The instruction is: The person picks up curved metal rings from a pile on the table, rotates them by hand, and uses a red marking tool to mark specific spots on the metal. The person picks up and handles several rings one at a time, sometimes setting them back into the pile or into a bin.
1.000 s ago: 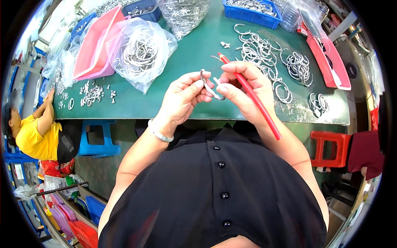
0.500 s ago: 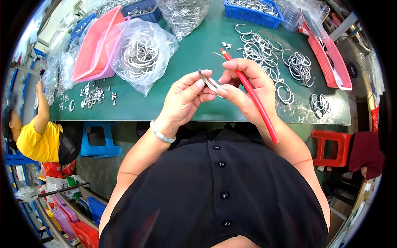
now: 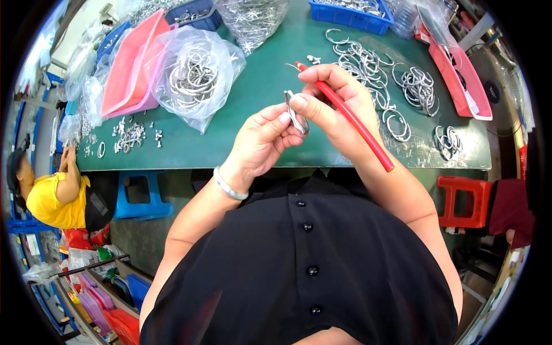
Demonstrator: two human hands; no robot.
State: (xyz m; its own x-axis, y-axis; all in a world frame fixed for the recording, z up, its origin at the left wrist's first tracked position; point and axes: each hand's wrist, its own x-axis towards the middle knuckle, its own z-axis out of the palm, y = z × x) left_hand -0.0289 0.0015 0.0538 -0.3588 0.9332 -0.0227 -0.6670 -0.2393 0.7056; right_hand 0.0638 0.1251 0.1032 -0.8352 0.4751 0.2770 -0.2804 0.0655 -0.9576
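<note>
A silver-coloured metal bangle is held over the near part of the green table, seen nearly edge-on. My left hand is closed, pinching the bangle between thumb and fingers. The thumb of my right hand presses at the bangle's upper end. The same hand grips a slim red rod-shaped tool, slanting across the palm, with a thin bent wire tip pointing to the far left. A pale bracelet circles my left wrist. Part of the bangle is hidden behind my fingers.
Loose bangles and further piles lie at right. A clear bag of bangles, small metal pieces and a pink bin are at left. A blue bin stands far back. Another person in yellow sits at left.
The bangle has turned more upright in my fingers. My right hand has shifted slightly up and left, its red tool swinging with it. The person in yellow has lowered an arm.
</note>
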